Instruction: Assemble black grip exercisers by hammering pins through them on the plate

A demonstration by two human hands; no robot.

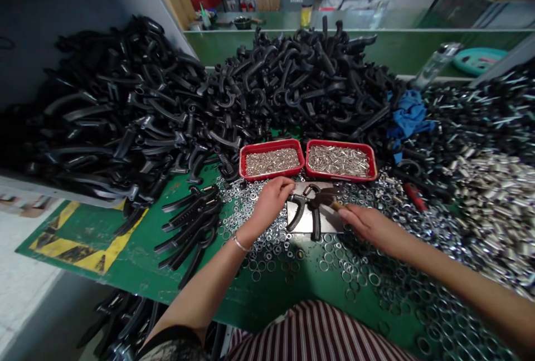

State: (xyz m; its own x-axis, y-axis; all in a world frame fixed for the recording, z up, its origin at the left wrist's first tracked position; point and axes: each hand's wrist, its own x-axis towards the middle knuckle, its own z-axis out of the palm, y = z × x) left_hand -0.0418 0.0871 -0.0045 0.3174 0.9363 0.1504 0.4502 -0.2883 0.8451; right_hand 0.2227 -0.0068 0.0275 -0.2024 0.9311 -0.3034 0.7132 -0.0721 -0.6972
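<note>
On a flat metal plate (334, 222) in the middle lies a black two-armed handle part (316, 224) with curved grips pointing towards me. My left hand (271, 199) is at the plate's left edge, thumb and fingers pinched together by the top of this part. What the fingertips hold is too small to tell. My right hand (361, 222) is wrapped round the wooden handle of a hammer (335, 205). The dark hammer head hangs over the right side of the handle part, and I cannot tell whether it touches.
Behind the plate stand two red trays, a left tray (271, 175) with tiny metal pieces and a right tray (340, 176) with pins. Black handles (292, 82) are heaped behind. Metal rings (259, 266) lie around; several black assemblies (192, 222) sit left, metal sleeves (493, 199) right.
</note>
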